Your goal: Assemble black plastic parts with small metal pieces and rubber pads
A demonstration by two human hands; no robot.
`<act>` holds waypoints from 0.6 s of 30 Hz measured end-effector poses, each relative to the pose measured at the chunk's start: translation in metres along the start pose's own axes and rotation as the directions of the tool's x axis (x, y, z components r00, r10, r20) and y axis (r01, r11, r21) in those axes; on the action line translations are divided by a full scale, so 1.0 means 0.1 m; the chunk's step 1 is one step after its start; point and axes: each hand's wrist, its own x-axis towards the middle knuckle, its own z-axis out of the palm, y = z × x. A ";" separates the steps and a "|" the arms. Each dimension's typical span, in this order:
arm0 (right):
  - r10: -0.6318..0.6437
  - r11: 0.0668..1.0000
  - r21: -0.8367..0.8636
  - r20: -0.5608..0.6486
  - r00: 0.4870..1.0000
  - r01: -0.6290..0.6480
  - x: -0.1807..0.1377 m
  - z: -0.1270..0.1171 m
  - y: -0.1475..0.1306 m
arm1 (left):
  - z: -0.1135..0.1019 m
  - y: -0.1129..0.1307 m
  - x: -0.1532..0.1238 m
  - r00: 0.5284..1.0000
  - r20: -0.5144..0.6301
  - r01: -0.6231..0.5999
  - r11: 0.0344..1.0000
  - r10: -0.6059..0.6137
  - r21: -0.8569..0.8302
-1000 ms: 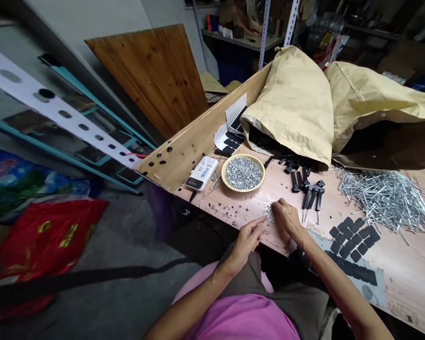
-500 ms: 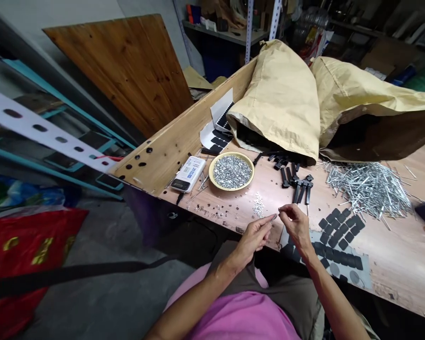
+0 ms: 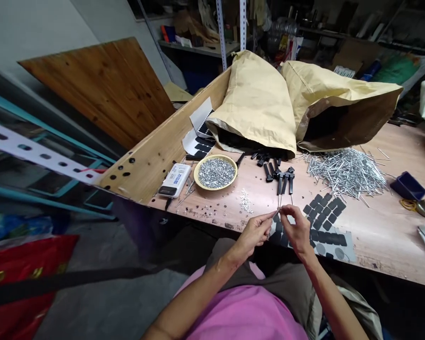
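Note:
My left hand (image 3: 255, 232) and my right hand (image 3: 296, 227) are raised just off the near edge of the wooden table (image 3: 375, 231), fingertips almost meeting. The left pinches a thin metal pin, and the right pinches something tiny at the pin's tip that I cannot make out. Beyond my fingers lies a small heap of silvery nuts (image 3: 245, 200). A yellow bowl (image 3: 215, 173) full of the same small metal parts stands to the left. Black-handled pins (image 3: 282, 178) lie just past my hands.
A big pile of metal pins (image 3: 344, 171) spreads at the right, beside black pads (image 3: 324, 212) on a backing sheet. Two tan sacks (image 3: 258, 101) lie at the back. A white device (image 3: 174, 180), a blue tray (image 3: 408, 185) and a wooden side wall (image 3: 156, 156) border the surface.
My right hand lifted off the small heap of nuts and met the left hand near the table edge. The view swung right, showing more of the table.

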 end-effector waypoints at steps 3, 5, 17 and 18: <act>-0.189 0.980 -0.058 0.030 0.981 0.191 -0.02 -0.10 0.02 | 0.04 -0.02 -0.01 1.000 -0.009 0.007 0.999 -0.007 0.043; -0.192 0.981 -0.031 0.061 0.980 0.194 -0.02 -0.19 0.03 | 0.05 -0.02 -0.02 1.000 0.004 -0.015 0.995 0.015 0.101; -0.087 0.992 0.123 0.414 0.906 0.039 0.06 -0.71 -0.01 | 0.04 0.05 -0.05 0.948 0.294 0.049 0.971 -0.119 0.236; -0.112 0.992 0.097 0.427 0.897 0.078 0.06 -0.73 -0.02 | 0.04 0.04 -0.04 0.953 0.288 0.016 0.966 -0.092 0.257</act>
